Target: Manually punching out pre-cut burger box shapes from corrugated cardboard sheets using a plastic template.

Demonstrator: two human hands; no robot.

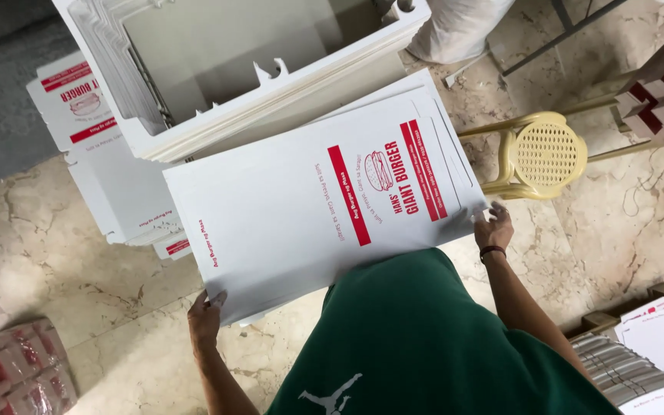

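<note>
Person seated or crouched, green shirt filling the lower frame, holding a large flat white cardboard sheet with red printed stripes and a burger drawing by two opposite corners. Left hand at the sheet's lower left corner, fingers closed over the edge with the thumb on top. Right hand at the lower right corner, fingers clamped on that edge; dark band on the wrist. The sheet sits over the lap, tilted, its far edge touching or overlapping the thick stack of plain white die-cut cardboard blanks ahead. More printed flat sheets lie on the marble floor to the left, partly under the stack. Yellow plastic stool with woven seat just right of the sheet. Wrapped red-and-white bundle at bottom left; another pile of white sheets at bottom right.

Step in hand, by my reading: one sheet lifted clear and held two-handed. A next move would need both grips kept even so the wide sheet doesn't buckle.
</note>
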